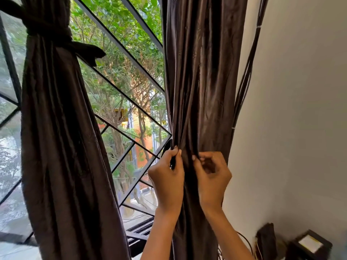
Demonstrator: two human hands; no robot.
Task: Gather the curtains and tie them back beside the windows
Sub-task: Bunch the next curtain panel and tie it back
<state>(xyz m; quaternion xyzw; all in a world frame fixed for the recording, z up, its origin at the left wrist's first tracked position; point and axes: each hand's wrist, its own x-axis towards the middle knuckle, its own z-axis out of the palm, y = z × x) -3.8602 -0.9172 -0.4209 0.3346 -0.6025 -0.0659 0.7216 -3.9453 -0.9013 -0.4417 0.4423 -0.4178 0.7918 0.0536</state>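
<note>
Curtain on the right: dark brown, glossy fabric hanging in vertical pleats between the window and the white wall, bunched into a narrow column at mid-height. Left hand: fingers and thumb curled, pinching the window-side edge of this curtain's gathered folds together with a dark strip whose nature cannot be told. Right hand: fingers curled inward, gripping a fold of the same fabric just beside the left hand; the two hands sit close together at one level, both forearms rising from the lower edge of the view. Curtain on the left: same dark fabric, already gathered and cinched near its top by a tie-back of matching cloth, one loose end projecting toward the glass; below the tie the fabric flares outward. Window: dark metal frame with diagonal bars, green trees and an orange building visible beyond. Cables: a bundle of thin dark lines running down the wall just beside the right curtain. Lower right corner: a dark box bearing a pale label, near a second dark object that is too blurred to identify.
</note>
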